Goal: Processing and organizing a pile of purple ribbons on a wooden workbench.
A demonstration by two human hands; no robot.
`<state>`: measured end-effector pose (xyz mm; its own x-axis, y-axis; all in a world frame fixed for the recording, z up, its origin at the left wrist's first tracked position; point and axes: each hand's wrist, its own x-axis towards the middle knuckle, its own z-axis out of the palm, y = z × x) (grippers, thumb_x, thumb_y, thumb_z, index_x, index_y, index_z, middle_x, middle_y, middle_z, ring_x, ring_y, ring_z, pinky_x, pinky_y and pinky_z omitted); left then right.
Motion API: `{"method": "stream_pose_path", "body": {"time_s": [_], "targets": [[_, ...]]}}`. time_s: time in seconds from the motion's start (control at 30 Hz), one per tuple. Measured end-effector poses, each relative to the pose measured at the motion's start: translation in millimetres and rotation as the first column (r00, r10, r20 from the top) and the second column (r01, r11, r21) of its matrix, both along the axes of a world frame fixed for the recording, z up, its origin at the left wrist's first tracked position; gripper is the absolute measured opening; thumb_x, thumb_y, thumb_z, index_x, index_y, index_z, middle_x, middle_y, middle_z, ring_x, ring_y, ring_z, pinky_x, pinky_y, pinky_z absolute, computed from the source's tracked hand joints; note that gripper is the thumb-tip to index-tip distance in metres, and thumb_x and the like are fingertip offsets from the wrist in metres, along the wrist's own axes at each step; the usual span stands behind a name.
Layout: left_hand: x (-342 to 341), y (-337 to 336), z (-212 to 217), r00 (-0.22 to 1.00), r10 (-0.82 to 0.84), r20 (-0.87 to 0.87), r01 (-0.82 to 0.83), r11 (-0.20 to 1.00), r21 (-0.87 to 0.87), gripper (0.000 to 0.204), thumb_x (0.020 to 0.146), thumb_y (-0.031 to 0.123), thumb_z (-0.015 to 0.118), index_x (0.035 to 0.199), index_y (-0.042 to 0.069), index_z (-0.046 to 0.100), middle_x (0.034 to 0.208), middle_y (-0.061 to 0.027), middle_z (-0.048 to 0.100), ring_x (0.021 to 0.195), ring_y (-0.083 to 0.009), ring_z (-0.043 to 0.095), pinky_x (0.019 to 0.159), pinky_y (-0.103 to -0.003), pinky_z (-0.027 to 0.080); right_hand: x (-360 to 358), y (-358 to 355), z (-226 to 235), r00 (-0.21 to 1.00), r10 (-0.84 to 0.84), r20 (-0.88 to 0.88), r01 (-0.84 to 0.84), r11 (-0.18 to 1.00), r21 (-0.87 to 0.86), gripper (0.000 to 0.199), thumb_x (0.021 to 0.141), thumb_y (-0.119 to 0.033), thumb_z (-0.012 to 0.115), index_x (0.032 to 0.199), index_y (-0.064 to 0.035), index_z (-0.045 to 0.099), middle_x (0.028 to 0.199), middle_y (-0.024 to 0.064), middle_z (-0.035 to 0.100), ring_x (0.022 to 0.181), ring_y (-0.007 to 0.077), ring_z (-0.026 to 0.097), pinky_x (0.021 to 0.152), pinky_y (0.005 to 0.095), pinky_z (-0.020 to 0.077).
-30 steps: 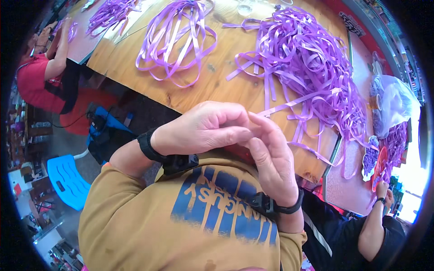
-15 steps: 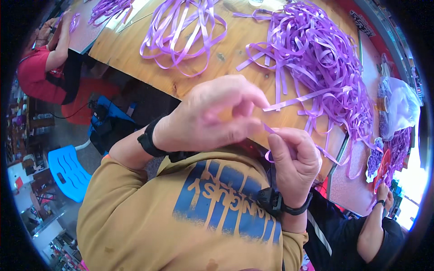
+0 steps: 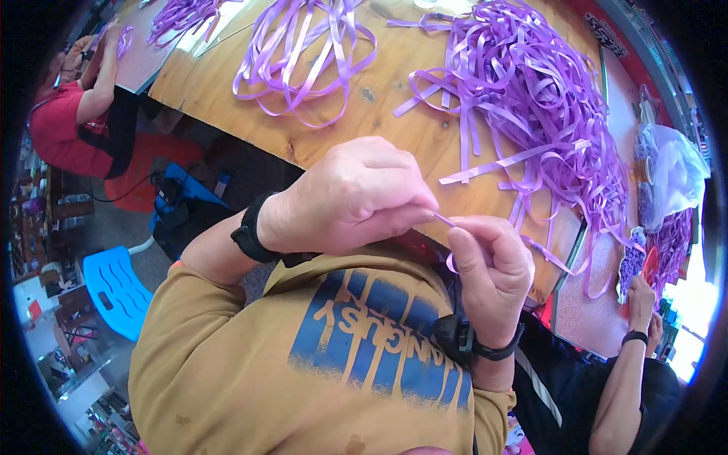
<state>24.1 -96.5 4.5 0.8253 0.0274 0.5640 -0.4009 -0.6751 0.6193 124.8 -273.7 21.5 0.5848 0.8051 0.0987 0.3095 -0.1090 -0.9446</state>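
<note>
Between my two hands runs a short stretch of thin purple ribbon (image 3: pixel 444 220). My left hand (image 3: pixel 356 197) has its fingers pinched on one end of it. My right hand (image 3: pixel 493 265) pinches the same ribbon between thumb and forefinger, close to the left fingertips. A loop of ribbon curls below the right thumb, and a length trails off to the right behind that hand. Just beyond my hands, a big tangled heap of purple ribbons (image 3: pixel 531 114) covers the right part of the wooden table (image 3: pixel 394 114). Several loose ends point toward me.
Looped purple ribbons (image 3: pixel 303 61) lie at the far middle of the table. A person in red (image 3: pixel 72 129) works at the far left, and a co-worker in black (image 3: pixel 644 379) at the right handles something beside a clear plastic bag (image 3: pixel 675 171). A blue stool (image 3: pixel 117 292) stands left.
My left fingers, spread and blurred before, have closed on the ribbon by my right hand. The co-worker's arm at the right has moved upward.
</note>
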Motion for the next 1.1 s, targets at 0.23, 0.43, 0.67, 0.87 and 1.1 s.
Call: {"method": "stream_pose_path", "body": {"time_s": [0.23,0.43,0.67,0.87,1.1], "targets": [[-5,-7,11,0.911,-0.322,-0.259,0.14,0.831,-0.539,0.008,0.078,0.008,0.065,0.076,0.001,0.063,0.07,-0.0085,0.058,0.065,-0.0207,0.055,0.061,-0.03,0.043,3,4,-10,0.998,0.059,-0.02,-0.057,0.997,0.057,0.007,0.08,-0.003,0.062,0.086,0.0013,0.06,0.072,0.0079,0.059,0.06,0.0137,0.055,0.054,0.0232,0.0429],[12,-20,5,0.99,0.119,-0.073,-0.133,0.962,-0.236,0.01,0.08,0.011,0.063,0.083,0.002,0.066,0.071,-0.0076,0.059,0.065,-0.0195,0.055,0.065,-0.028,0.044,7,9,-5,0.962,0.105,0.251,-0.134,0.986,0.101,0.005,0.08,-0.001,0.061,0.085,0.0013,0.059,0.07,0.0091,0.057,0.059,0.0177,0.053,0.054,0.0266,0.0413],[11,-15,10,0.904,-0.165,-0.394,0.019,0.938,-0.347,0.014,0.086,0.013,0.056,0.081,0.0,0.057,0.072,-0.0071,0.054,0.067,-0.0191,0.052,0.062,-0.028,0.041,6,0,-1,0.996,-0.042,0.085,0.043,0.999,-0.015,0.011,0.075,0.004,0.064,0.085,0.0011,0.061,0.079,0.0038,0.059,0.063,0.0122,0.052,0.054,0.0257,0.0405],[12,-17,15,0.867,-0.313,-0.387,0.043,0.821,-0.569,0.013,0.086,0.011,0.056,0.082,-0.001,0.055,0.076,-0.0053,0.051,0.071,-0.0149,0.049,0.065,-0.026,0.04,13,-2,-11,0.999,0.033,0.006,-0.034,0.968,0.247,0.022,0.071,0.006,0.067,0.092,-0.0001,0.065,0.082,0.0083,0.061,0.071,0.0146,0.057,0.057,0.0214,0.0423],[11,-21,12,0.776,-0.498,-0.387,-0.006,0.607,-0.795,0.011,0.085,0.012,0.056,0.085,0.001,0.054,0.078,-0.0001,0.051,0.073,-0.0077,0.047,0.066,-0.022,0.039,15,-6,-9,0.992,0.067,0.11,-0.095,0.959,0.266,0.017,0.071,0.009,0.065,0.086,0.0002,0.063,0.081,0.0092,0.059,0.071,0.0139,0.055,0.057,0.0216,0.0424]]}}
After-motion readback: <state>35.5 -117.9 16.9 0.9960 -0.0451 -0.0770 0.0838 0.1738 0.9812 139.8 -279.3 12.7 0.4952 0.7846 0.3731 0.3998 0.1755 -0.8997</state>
